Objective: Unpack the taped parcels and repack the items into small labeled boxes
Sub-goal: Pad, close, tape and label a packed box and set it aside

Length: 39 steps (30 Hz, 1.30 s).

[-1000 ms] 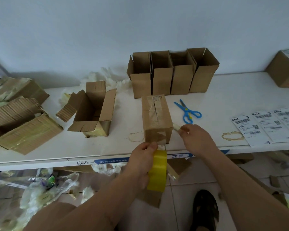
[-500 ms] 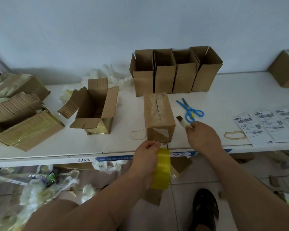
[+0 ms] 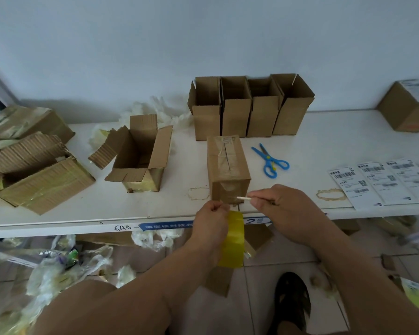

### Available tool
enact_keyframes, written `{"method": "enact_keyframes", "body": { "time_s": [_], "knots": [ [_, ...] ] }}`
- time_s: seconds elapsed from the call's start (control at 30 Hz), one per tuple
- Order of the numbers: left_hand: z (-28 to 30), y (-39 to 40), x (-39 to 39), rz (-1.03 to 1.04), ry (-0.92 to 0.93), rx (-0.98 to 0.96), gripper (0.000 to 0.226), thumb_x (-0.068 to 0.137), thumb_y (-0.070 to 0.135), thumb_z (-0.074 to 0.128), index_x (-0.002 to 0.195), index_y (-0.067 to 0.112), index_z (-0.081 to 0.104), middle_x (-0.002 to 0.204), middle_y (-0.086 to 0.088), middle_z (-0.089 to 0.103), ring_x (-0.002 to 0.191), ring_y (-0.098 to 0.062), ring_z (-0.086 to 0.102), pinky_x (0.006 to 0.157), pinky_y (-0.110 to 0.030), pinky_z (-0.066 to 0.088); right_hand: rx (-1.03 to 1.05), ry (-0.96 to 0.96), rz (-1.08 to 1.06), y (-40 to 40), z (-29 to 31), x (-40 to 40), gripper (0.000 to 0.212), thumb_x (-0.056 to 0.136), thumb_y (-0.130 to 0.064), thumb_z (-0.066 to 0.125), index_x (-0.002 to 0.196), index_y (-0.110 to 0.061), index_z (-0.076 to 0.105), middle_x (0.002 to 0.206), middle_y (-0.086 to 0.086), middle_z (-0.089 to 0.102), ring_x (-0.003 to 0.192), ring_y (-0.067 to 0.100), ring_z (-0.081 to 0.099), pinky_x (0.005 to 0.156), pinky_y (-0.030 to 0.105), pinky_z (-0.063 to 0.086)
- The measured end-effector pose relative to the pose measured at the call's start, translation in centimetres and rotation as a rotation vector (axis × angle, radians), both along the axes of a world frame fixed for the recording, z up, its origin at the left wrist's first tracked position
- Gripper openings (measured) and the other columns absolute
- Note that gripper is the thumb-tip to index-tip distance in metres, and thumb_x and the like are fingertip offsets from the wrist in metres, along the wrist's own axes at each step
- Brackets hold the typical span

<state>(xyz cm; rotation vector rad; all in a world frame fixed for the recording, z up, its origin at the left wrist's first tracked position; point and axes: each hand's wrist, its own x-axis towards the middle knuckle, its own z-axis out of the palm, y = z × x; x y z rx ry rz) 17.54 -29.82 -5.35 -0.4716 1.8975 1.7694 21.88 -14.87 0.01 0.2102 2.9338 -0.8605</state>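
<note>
Head view: small box point(image 3: 228, 169) sits taped near the table edge, left hand point(image 3: 211, 222) gripping the tape roll point(image 3: 234, 238), right hand point(image 3: 288, 209) pinching a thin cutter point(image 3: 243, 198). Four open boxes point(image 3: 249, 105) at the far side look unfilled, labels point(image 3: 382, 182) unused on the right.

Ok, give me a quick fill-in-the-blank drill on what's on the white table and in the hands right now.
1. The left hand grips a roll of ____ packing tape.
2. Behind the sealed brown cardboard box stands a row of ____ open small cardboard boxes.
3. The blue-handled scissors lie to the ____ of the sealed box.
4. The right hand pinches a thin ____ blade-like tool.

Missing: yellow; four; right; pale
</note>
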Motion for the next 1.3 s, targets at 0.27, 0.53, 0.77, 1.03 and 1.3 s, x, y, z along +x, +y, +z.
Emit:
{"method": "enact_keyframes", "body": {
  "time_s": [0.27, 0.53, 0.77, 1.03, 1.3],
  "knots": [
    [-0.1, 0.0, -0.4, -0.004, 0.037, -0.043, 0.012, 0.099, 0.032, 0.055, 0.095, 0.026, 0.064, 0.099, -0.007, 0.066, 0.099, -0.03, 0.063, 0.093, -0.053, 0.053, 0.074, -0.061, 0.004, -0.4, -1.0, -1.0, 0.035, 0.103, -0.036, 0.04, 0.132, -0.032, 0.059, 0.099, -0.003, 0.05, 0.092, 0.009, 0.046, 0.081, 0.021, 0.032],
    [0.1, 0.1, -0.5, -0.025, -0.015, -0.052, 0.01, 0.099, 0.032, 0.054, 0.097, 0.026, 0.062, 0.102, -0.007, 0.064, 0.099, -0.029, 0.062, 0.093, -0.052, 0.053, 0.176, -0.219, -0.098, 3.1, -0.5, -1.7, 0.034, 0.105, -0.03, 0.04, 0.132, -0.024, 0.059, 0.128, 0.003, 0.059, 0.114, 0.017, 0.053, 0.092, 0.024, 0.037],
    [0.4, 0.1, -0.5, -0.043, -0.021, -0.075, 0.011, 0.099, 0.034, 0.054, 0.105, 0.027, 0.062, 0.106, -0.005, 0.061, 0.099, -0.027, 0.059, 0.092, -0.048, 0.052, 0.132, -0.165, -0.241, 3.6, -4.2, -3.7, 0.038, 0.103, -0.034, 0.043, 0.14, -0.027, 0.05, 0.141, 0.004, 0.049, 0.125, 0.02, 0.049, 0.106, 0.036, 0.039],
    [0.6, -0.1, -0.4, -0.034, -0.013, -0.075, 0.01, 0.097, 0.031, 0.056, 0.097, 0.027, 0.066, 0.102, -0.005, 0.065, 0.1, -0.029, 0.062, 0.094, -0.052, 0.053, -0.073, 0.316, 0.024, 0.2, -1.7, -5.4, 0.053, 0.089, -0.057, 0.05, 0.138, -0.036, 0.05, 0.155, -0.017, 0.028, 0.145, 0.006, 0.012, 0.116, 0.036, 0.013],
    [0.2, -1.0, -0.7, -0.073, 0.068, -0.131, 0.012, 0.099, 0.029, 0.055, 0.097, 0.023, 0.066, 0.096, 0.0, 0.063, 0.09, -0.019, 0.057, 0.075, -0.031, 0.047, 0.015, 0.315, 0.149, -0.3, -5.7, -7.5, 0.053, 0.084, -0.054, 0.059, 0.133, -0.034, 0.057, 0.152, -0.012, 0.037, 0.144, 0.015, 0.019, 0.113, 0.031, 0.016]
  ]
}}
